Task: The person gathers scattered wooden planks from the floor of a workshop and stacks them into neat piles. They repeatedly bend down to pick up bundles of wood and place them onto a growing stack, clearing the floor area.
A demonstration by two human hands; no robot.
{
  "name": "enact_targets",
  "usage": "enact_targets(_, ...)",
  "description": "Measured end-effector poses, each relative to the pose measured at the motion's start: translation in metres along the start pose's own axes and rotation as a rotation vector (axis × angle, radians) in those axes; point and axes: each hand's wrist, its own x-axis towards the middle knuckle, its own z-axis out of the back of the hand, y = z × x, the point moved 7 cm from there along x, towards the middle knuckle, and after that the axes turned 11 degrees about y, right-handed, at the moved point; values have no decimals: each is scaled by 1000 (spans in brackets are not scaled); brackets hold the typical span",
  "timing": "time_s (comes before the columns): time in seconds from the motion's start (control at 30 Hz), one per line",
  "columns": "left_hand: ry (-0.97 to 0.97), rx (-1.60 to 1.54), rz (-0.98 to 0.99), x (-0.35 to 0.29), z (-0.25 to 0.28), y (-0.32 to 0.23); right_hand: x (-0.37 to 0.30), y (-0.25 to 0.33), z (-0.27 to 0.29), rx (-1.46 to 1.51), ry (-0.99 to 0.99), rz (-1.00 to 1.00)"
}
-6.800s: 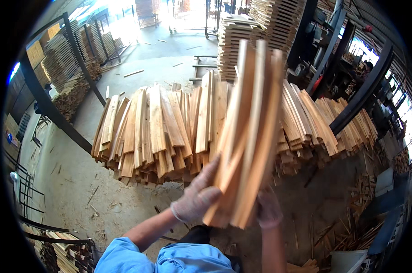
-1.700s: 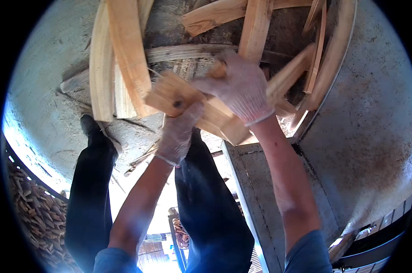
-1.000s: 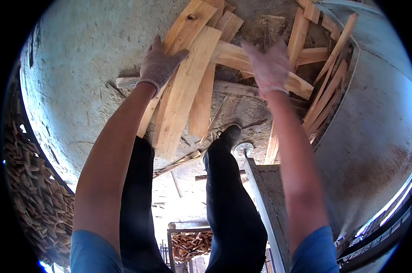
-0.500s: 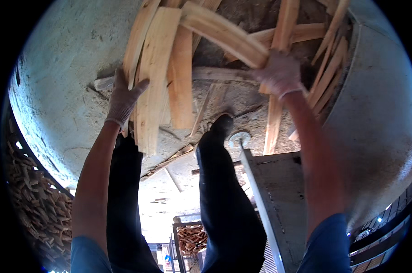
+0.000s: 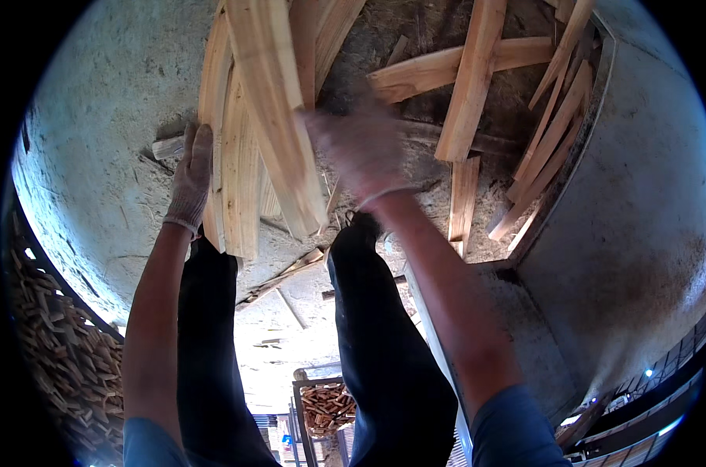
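Here, a loose bunch of long, flat, pale-tan wooden boards (image 5: 241, 175) lies between two gloved hands

The boards lie side by side and partly overlapping on the dusty grey concrete floor (image 5: 119, 140), their far ends reaching the top of the view. One wide tan board with brownish grain (image 5: 271, 117) slants across the top of the bunch. The left hand (image 5: 189, 175), in a whitish knit glove, has its fingers straight and together, laid along the bunch's outer left edge — pressed flat, not wrapped around anything. The right hand (image 5: 360, 148), in a similar glove, is blurred beside the slanting board's right edge; I cannot tell whether it grips.

Farther right, a long straight tan plank (image 5: 472, 78) crosses over a curved-looking tan plank (image 5: 411, 74), and slim wooden strips (image 5: 555, 132) lie beside a grey metal panel with rusty stains (image 5: 641, 233). The person's black trouser legs (image 5: 213, 335) show below the bunch — with a heap of short brown wood pieces (image 5: 65, 350) at the lower left and a dark-framed bin of reddish-brown pieces (image 5: 327, 409) at the bottom.
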Motion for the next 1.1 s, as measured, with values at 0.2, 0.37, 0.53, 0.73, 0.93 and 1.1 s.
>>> enact_targets(0.2, 30, 3, 127, 8, -12, 5, 59, -201, 52, 101, -101, -774)
enact_targets(0.37, 8, -48, 4, 0, -23, -6, 82, -227, 40, 285, -133, -795)
enact_targets(0.53, 33, -28, 25, -3, -26, -12, 93, -197, 29, 353, -150, -888)
enact_targets(0.73, 37, 90, 43, 7, -20, -4, 100, -171, 33, 233, -23, -837)
enact_targets(0.93, 13, 96, -72, 12, -16, -5, 103, -214, 12, 424, -274, -843)
enact_targets(1.1, 90, -149, -54, -5, 5, 24, 57, -179, 22, 867, -89, -817)
